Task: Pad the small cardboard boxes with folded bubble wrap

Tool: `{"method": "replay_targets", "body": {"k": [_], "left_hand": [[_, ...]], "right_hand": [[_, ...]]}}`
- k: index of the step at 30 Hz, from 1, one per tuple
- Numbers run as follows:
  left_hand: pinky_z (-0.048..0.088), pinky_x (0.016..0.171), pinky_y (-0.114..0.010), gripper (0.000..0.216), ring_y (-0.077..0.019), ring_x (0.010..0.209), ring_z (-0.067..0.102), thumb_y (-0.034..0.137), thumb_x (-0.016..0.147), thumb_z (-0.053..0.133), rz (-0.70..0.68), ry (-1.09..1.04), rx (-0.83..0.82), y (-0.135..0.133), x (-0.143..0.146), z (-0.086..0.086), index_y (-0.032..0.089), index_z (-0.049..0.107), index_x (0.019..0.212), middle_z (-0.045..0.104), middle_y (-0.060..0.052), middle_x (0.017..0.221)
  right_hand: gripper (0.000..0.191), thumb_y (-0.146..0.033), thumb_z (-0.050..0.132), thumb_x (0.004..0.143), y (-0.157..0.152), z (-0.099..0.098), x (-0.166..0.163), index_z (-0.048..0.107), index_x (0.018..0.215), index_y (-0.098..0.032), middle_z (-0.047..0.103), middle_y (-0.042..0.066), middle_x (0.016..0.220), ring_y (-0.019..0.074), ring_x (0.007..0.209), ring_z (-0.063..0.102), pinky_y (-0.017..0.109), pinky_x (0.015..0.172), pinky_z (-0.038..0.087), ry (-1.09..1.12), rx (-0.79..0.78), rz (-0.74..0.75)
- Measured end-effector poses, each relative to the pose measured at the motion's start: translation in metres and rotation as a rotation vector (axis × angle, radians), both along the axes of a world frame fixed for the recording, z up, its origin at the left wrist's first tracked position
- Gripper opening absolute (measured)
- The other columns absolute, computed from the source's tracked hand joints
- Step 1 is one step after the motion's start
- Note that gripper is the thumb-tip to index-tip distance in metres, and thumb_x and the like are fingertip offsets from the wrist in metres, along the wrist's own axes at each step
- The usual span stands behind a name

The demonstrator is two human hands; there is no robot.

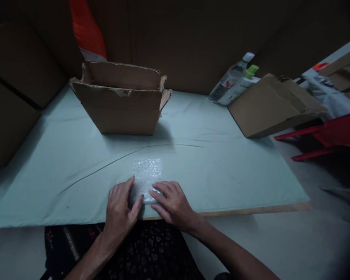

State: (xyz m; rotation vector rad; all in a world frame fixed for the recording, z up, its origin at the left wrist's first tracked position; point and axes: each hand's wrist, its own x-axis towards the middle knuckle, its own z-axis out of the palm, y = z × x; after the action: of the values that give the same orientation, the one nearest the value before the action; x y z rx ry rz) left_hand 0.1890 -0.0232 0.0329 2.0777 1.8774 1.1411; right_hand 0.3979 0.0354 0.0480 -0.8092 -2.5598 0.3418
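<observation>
Since the bubble wrap piece (147,170) lies flat between the left hand (120,203) and the right hand (175,203), neither is clearly nearer; right overlaps it more. It's on the cloth-covered surface (230,175), close to the near edge, long axis pointing roughly away from that edge. Left grip: spread, index at the wrap's left side, thumb at its near end, nothing clamped. Right grip: fingers slightly bent over the near right corner (can't tell if it pinches or just presses). Open cardboard box (125,112) stands upright beyond, a bit left; thin dark line (116,159) curves between them.
</observation>
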Motion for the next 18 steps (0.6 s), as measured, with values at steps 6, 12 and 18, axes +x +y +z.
{"method": "replay_targets", "body": {"k": [6,12,18], "left_hand": [[0.048,0.096,-0.042,0.05,-0.0255,0.114,0.059,0.011,0.092,0.058,-0.251,-0.006,-0.023,-0.009,-0.011,0.009,0.02,0.048,0.14,0.068,-0.01,0.115],[0.049,0.079,-0.037,0.035,-0.0206,0.083,0.061,0.019,0.096,0.055,-0.145,-0.035,-0.145,0.006,-0.009,0.008,0.02,0.054,0.131,0.068,-0.004,0.089],[0.05,0.08,-0.042,0.029,-0.0241,0.086,0.062,0.03,0.094,0.059,-0.008,-0.036,-0.182,0.018,-0.011,0.008,0.018,0.062,0.12,0.068,-0.007,0.09]], "right_hand": [[0.017,-0.019,0.054,0.099,0.007,-0.007,-0.007,0.069,0.107,-0.019,0.076,0.006,0.096,0.0201,0.089,0.066,0.037,0.081,0.047,0.143,-0.135,-0.039],[0.023,-0.024,0.056,0.098,0.009,0.007,-0.005,0.066,0.118,-0.02,0.074,0.01,0.108,0.0231,0.098,0.067,0.039,0.084,0.048,0.196,-0.165,-0.161],[0.02,-0.027,0.06,0.096,0.012,0.008,-0.012,0.068,0.113,-0.021,0.071,0.012,0.114,0.0283,0.104,0.062,0.046,0.09,0.045,-0.045,-0.046,-0.045]]}}
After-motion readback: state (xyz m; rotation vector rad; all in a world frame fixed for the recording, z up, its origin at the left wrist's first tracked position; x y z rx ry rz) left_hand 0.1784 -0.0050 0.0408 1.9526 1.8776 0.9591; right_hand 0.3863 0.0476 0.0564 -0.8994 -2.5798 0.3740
